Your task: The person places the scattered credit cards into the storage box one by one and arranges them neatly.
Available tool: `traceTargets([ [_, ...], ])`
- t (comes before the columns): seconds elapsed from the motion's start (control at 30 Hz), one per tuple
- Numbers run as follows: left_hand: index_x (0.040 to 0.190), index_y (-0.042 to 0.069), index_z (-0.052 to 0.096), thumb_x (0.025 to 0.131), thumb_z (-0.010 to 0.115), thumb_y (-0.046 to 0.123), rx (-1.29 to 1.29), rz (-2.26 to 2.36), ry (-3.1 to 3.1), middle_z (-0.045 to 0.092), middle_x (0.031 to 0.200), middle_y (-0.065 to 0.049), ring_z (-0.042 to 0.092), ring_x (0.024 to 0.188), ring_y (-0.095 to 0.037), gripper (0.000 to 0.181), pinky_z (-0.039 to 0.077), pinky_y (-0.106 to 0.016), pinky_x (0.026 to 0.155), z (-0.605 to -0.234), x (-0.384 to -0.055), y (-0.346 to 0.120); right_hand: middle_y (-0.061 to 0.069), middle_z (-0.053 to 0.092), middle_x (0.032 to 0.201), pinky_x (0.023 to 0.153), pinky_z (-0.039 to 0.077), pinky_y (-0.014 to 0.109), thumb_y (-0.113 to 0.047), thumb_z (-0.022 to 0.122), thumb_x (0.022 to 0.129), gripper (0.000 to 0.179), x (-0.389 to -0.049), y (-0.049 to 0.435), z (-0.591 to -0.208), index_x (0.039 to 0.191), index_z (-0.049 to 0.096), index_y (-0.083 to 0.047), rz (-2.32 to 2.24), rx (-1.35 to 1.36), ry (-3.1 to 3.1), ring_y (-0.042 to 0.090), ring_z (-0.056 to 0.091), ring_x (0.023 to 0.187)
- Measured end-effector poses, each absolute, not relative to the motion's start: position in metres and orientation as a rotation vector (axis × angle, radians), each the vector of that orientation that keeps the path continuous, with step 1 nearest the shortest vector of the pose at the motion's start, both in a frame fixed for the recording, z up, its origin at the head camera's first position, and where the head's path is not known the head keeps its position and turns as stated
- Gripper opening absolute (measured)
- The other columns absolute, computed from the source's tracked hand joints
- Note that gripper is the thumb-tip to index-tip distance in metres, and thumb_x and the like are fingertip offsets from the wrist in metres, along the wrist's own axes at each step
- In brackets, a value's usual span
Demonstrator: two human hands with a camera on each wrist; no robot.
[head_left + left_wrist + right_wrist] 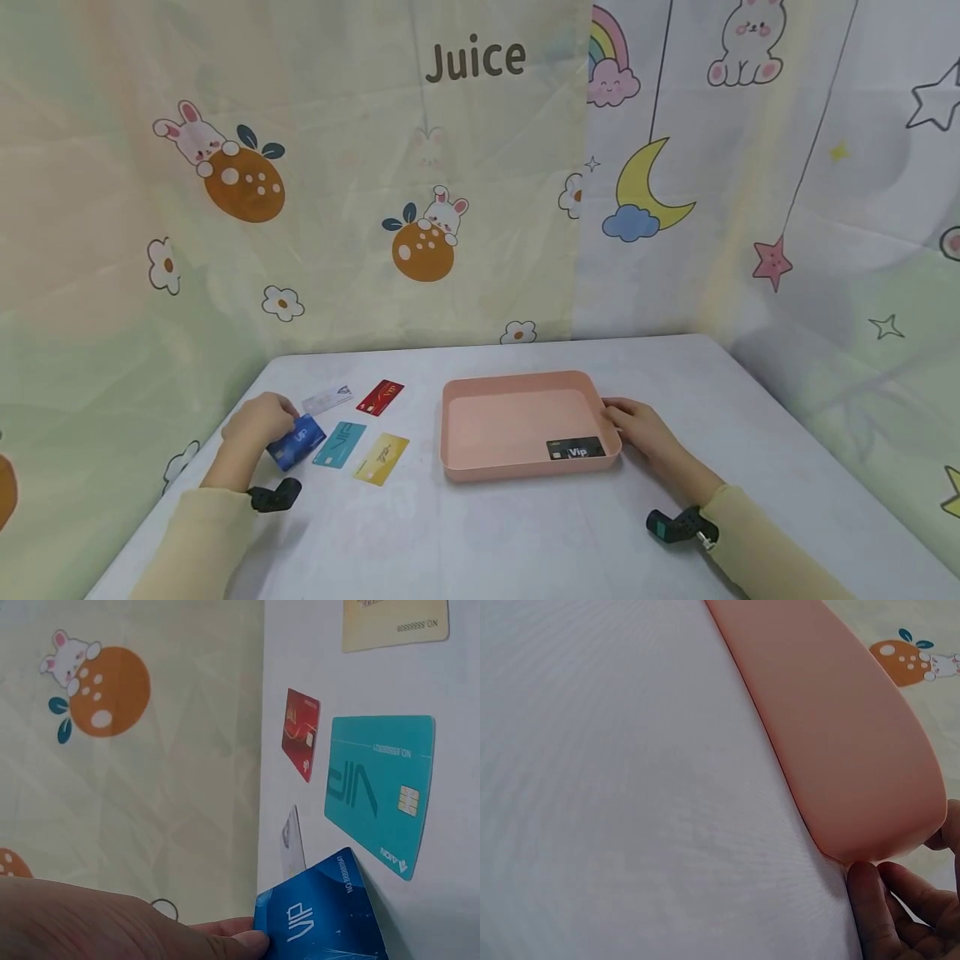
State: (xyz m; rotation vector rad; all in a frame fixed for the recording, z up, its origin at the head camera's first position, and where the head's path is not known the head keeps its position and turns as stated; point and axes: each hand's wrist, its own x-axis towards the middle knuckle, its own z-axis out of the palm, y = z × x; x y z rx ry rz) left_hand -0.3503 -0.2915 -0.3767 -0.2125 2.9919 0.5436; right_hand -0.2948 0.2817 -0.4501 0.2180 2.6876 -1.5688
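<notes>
My left hand (258,421) pinches a blue VIP card (298,442) by its edge at the left of the table. The left wrist view shows the thumb on that card's face and its near side tilted up. Beside it lie a teal VIP card (339,444), a gold card (382,459), a red VIP card (380,397) and a pale, whitish card (327,400). My right hand (647,429) grips the right side of a shallow pink tray (495,425), with fingers at its rim and the thumb low on its corner. Inside the tray, at the front right, lies a black Vip card (576,448).
A white-covered table (525,542) carries everything. Printed cloth (337,250) with rabbits, oranges and stars hangs behind the table and along both sides. Each wrist wears a small black camera, such as the left one (276,495).
</notes>
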Motion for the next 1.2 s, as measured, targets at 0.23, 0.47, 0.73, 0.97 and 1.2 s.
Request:
traceTargets([
  [0.23, 0.107, 0.0, 0.073, 0.094, 0.062, 0.012, -0.168, 0.566, 3.005, 0.068, 0.103, -0.022, 0.059, 0.088, -0.035, 0.02, 0.047, -0.046, 0.072, -0.366, -0.35, -0.277, 0.028, 0.047, 0.153, 0.105, 0.051, 0.046, -0.034, 0.049, 0.107, 0.058, -0.294, 0.282, -0.45, 0.151, 0.045, 0.004, -1.577, 0.209, 2.686, 0.038, 0.056, 0.129],
  [0.47, 0.106, 0.001, 0.074, 0.094, 0.062, 0.012, -0.167, 0.598, 3.012, 0.068, 0.106, -0.024, 0.058, 0.091, -0.036, 0.02, 0.047, -0.048, 0.074, -0.369, -0.352, -0.267, 0.028, 0.048, 0.152, 0.106, 0.051, 0.047, -0.034, 0.049, 0.107, 0.058, -0.294, 0.282, -0.45, 0.15, 0.046, 0.004, -1.574, 0.212, 2.694, 0.039, 0.055, 0.131],
  [0.73, 0.106, 0.0, 0.074, 0.094, 0.062, 0.01, -0.139, 0.619, 3.005, 0.068, 0.108, -0.025, 0.058, 0.091, -0.036, 0.019, 0.048, -0.05, 0.077, -0.368, -0.356, -0.258, 0.028, 0.048, 0.152, 0.105, 0.051, 0.048, -0.034, 0.049, 0.107, 0.058, -0.295, 0.282, -0.452, 0.15, 0.047, 0.004, -1.574, 0.222, 2.706, 0.039, 0.056, 0.131],
  [0.97, 0.109, -0.001, 0.073, 0.095, 0.064, 0.011, -0.096, 0.624, 3.024, 0.067, 0.111, -0.026, 0.059, 0.094, -0.037, 0.021, 0.05, -0.052, 0.08, -0.364, -0.358, -0.242, 0.027, 0.048, 0.153, 0.108, 0.049, 0.05, -0.034, 0.049, 0.106, 0.057, -0.295, 0.283, -0.453, 0.15, 0.047, 0.003, -1.584, 0.234, 2.687, 0.039, 0.054, 0.133],
  [1.2, 0.11, -0.001, 0.073, 0.094, 0.065, 0.011, -0.093, 0.623, 3.023, 0.068, 0.112, -0.026, 0.06, 0.095, -0.038, 0.022, 0.051, -0.053, 0.081, -0.363, -0.359, -0.23, 0.028, 0.048, 0.153, 0.107, 0.049, 0.051, -0.034, 0.049, 0.106, 0.058, -0.294, 0.282, -0.451, 0.15, 0.047, 0.004, -1.564, 0.233, 2.698, 0.038, 0.054, 0.13],
])
